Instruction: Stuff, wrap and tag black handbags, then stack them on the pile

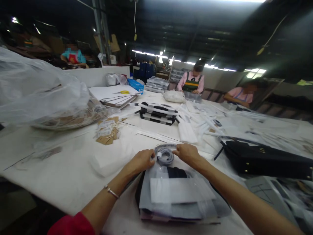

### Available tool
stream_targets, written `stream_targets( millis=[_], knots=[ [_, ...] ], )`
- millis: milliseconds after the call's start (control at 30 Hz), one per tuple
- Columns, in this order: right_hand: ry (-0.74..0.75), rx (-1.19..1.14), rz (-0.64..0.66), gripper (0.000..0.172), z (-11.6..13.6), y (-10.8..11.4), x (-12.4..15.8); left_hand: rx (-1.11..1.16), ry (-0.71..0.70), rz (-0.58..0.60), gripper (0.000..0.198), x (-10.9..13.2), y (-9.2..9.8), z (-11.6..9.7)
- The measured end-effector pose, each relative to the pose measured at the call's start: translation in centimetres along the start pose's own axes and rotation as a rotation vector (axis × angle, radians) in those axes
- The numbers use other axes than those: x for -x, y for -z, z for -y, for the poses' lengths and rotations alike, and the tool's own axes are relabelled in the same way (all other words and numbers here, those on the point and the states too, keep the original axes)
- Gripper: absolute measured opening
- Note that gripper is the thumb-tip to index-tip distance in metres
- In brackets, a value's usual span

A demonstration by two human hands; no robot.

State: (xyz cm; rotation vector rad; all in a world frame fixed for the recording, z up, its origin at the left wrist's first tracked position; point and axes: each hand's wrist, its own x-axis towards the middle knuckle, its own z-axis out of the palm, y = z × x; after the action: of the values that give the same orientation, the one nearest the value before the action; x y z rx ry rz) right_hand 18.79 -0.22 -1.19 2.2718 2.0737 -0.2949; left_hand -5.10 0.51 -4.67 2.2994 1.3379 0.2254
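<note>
A dark bag (139, 187) lies at the near edge of the white table, largely covered by grey sheeting, a white padded piece (181, 190) and clear plastic. At its far end sits a grey wrapped coil (165, 156) with a small white label. My left hand (146, 159) is closed at the left side of the coil, and my right hand (186, 152) is closed at its right side. Both seem to pinch the wrapped rim there, but what lies between the fingers is too small to make out.
On the white table (73, 169) are brown tags (107, 135), striped black pouches (158, 113), yellow scissors (124, 92) on sheets and a large plastic bag (44, 88). A black bag (266, 160) lies right. People (192, 81) work beyond.
</note>
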Motion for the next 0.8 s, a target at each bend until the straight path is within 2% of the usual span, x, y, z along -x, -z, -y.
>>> stream_targets(
  millis=[67,133,267,333,433,600,800],
  knots=[
    [0.209,0.077,-0.081,0.025,0.8,0.1,-0.3,-0.04,-0.032,0.059,0.018,0.2,1.3,0.1],
    [0.419,0.124,-0.1,0.024,1.8,-0.4,-1.0,-0.093,-0.04,0.084,0.017,-0.2,2.4,0.1],
    [0.617,0.202,-0.052,0.031,3.5,-2.1,-2.5,-0.169,-0.045,0.02,0.018,-2.8,3.0,-0.4],
    [0.611,0.239,-0.036,0.029,3.7,-2.8,-3.0,-0.17,-0.072,-0.01,0.024,-4.4,2.1,-0.7],
    [0.461,0.245,-0.028,0.019,3.2,-3.2,-3.2,-0.139,-0.103,-0.043,0.03,-6.4,-0.2,-0.7],
    [0.291,0.228,-0.077,0.023,2.1,-3.2,-3.7,-0.06,-0.094,-0.148,0.035,-8.3,-3.5,0.5],
    [0.253,0.178,-0.096,0.028,2.8,-3.2,-5.5,-0.017,-0.079,-0.181,0.031,-8.8,-3.7,1.1]
  ],
)
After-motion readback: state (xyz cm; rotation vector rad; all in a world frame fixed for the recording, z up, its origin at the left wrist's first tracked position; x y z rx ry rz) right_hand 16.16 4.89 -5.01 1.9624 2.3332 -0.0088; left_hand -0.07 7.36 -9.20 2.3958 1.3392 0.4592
